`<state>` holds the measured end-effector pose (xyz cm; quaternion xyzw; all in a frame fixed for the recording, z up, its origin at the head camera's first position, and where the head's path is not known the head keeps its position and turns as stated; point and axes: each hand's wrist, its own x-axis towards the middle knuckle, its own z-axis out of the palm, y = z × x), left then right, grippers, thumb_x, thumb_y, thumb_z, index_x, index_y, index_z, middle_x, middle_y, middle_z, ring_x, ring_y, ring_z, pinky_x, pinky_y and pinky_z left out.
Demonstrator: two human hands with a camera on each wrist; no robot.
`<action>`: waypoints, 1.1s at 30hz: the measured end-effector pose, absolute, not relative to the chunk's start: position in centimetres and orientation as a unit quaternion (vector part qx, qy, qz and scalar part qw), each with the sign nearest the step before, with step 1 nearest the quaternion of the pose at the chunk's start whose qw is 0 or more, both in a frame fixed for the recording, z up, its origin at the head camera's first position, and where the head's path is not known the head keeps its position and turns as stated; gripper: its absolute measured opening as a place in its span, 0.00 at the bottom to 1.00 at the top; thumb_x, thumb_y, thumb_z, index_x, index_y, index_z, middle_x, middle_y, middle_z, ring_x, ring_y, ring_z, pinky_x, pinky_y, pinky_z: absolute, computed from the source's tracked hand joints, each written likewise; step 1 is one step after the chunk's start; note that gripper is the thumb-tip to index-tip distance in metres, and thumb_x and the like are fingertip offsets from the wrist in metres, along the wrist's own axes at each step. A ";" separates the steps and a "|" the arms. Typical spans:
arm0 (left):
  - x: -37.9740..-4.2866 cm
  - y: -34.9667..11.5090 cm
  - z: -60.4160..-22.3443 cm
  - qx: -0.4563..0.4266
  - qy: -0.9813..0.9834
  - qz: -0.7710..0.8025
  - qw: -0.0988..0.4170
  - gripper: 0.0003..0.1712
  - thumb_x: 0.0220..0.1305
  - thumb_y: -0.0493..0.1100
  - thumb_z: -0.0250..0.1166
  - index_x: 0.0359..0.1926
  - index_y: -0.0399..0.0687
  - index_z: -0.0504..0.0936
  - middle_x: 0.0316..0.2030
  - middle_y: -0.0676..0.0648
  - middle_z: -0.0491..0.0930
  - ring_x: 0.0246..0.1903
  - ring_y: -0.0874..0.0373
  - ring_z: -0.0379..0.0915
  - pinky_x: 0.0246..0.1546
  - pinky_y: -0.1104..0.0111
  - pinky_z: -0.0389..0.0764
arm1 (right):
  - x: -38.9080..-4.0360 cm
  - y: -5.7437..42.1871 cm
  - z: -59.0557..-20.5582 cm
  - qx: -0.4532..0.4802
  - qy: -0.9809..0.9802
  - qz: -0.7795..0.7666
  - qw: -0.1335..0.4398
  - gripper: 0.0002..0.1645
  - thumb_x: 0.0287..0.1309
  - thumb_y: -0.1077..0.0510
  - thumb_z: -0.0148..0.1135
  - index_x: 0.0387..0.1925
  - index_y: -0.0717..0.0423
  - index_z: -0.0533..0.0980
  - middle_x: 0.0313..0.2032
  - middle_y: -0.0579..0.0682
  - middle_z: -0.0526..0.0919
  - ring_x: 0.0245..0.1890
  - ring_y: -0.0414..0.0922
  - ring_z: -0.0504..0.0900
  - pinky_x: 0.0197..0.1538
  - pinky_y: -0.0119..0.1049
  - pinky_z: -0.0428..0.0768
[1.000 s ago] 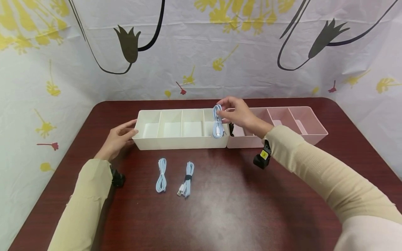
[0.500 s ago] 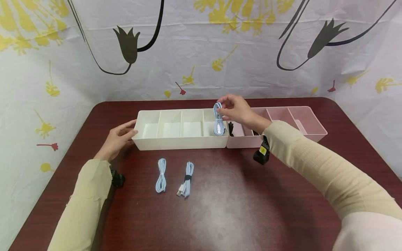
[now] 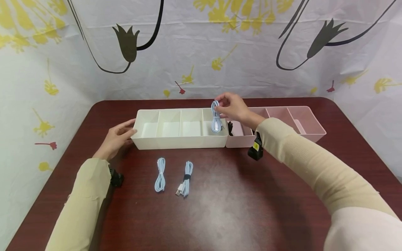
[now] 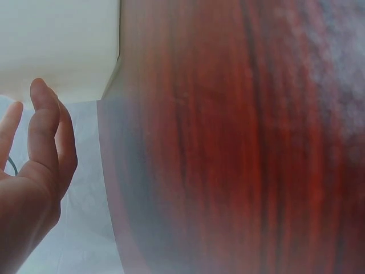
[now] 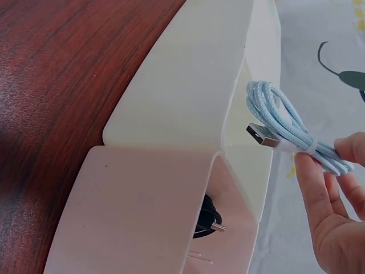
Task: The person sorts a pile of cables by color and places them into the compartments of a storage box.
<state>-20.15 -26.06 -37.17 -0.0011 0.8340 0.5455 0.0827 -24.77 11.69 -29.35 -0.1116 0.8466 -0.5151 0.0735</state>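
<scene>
My right hand [image 3: 233,106] pinches a bundled light-blue USB cable [image 3: 216,116] by its upper end, over the rightmost compartment of the white divided box [image 3: 179,142]. In the right wrist view the coiled cable [image 5: 279,117] hangs with its metal USB plug [image 5: 263,136] exposed, between thumb and fingers. My left hand [image 3: 117,137] rests its fingertips at the left end of the white box, fingers loosely extended. Two more blue cables lie on the table in front: a plain coil [image 3: 160,175] and one with a black strap [image 3: 186,179].
A pink divided box [image 3: 242,142] adjoins the white one's right end; a black cable [image 3: 230,128] sits in its leftmost compartment. My right forearm covers part of the pink box. A patterned sheet [image 3: 201,52] hangs behind the dark red table [image 3: 201,223].
My right hand has risen slightly and shifted a little left with the blue cable. My left hand and the two cables on the table stay in place.
</scene>
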 end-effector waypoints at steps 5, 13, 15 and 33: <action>-20.2 -26.0 -37.1 0.000 0.832 0.548 0.086 0.35 0.59 0.57 0.55 0.66 0.56 0.56 0.55 0.38 0.64 0.48 0.54 0.65 0.48 0.59 0.71 | -25.1 11.6 -29.7 -0.116 0.852 -0.505 0.070 0.17 0.53 0.66 0.58 0.45 0.66 0.69 0.32 0.55 0.71 0.32 0.43 0.72 0.33 0.33 0.79; -20.2 -25.9 -37.0 0.002 0.835 0.545 0.083 0.36 0.60 0.57 0.54 0.66 0.55 0.56 0.56 0.38 0.63 0.49 0.52 0.65 0.48 0.58 0.71 | -25.4 11.3 -30.1 -0.106 0.851 -0.508 0.082 0.17 0.53 0.66 0.58 0.45 0.66 0.69 0.32 0.55 0.70 0.30 0.42 0.72 0.33 0.34 0.79; -20.2 -26.0 -37.0 0.001 0.834 0.545 0.083 0.36 0.60 0.57 0.54 0.66 0.55 0.55 0.56 0.38 0.63 0.49 0.51 0.64 0.48 0.57 0.70 | -25.4 11.2 -30.2 -0.104 0.850 -0.510 0.084 0.17 0.53 0.66 0.58 0.45 0.66 0.69 0.31 0.54 0.70 0.30 0.42 0.72 0.33 0.34 0.79; -20.1 -26.0 -37.1 -0.006 0.835 0.544 0.087 0.36 0.60 0.57 0.54 0.66 0.56 0.55 0.56 0.38 0.63 0.49 0.53 0.65 0.47 0.60 0.71 | -25.4 10.8 -31.1 -0.105 0.858 -0.491 0.106 0.18 0.54 0.64 0.58 0.47 0.64 0.68 0.33 0.55 0.68 0.32 0.46 0.74 0.36 0.37 0.79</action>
